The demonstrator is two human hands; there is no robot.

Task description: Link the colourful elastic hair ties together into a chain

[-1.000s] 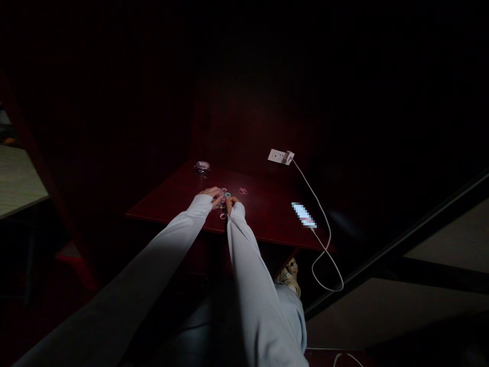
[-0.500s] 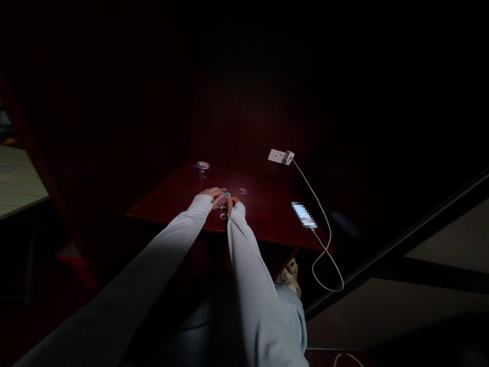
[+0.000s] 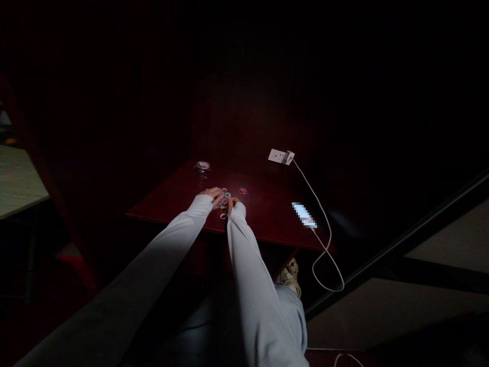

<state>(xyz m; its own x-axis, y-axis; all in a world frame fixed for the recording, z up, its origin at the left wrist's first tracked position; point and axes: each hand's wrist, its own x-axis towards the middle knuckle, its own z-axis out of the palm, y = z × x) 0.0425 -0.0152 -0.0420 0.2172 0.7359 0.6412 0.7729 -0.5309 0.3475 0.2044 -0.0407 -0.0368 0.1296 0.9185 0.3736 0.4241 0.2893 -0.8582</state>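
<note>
A small pile of colourful ring-shaped hair ties (image 3: 219,206) lies near the front of the dark red table. My left hand (image 3: 212,192) rests over the pile's left side, fingers apart and touching it. From the right, my right hand (image 3: 234,202) has its fingers pinched together at a green hair tie (image 3: 228,195), which sits between the two hands. A pink hair tie (image 3: 223,216) lies just in front of the pile. Beyond my right hand is a small bunch of pink hair ties (image 3: 243,191). My hands partly hide the pile.
A clear round container (image 3: 202,167) stands at the table's back left. On the right lies a phone (image 3: 304,215) with a lit, blurred screen. Its white cable (image 3: 319,201) runs to a wall socket (image 3: 276,156) and loops past the edge of the table (image 3: 168,199).
Almost nothing differs. The fingers of both hands shift very slightly around the green hair tie, and the pile stays in place.
</note>
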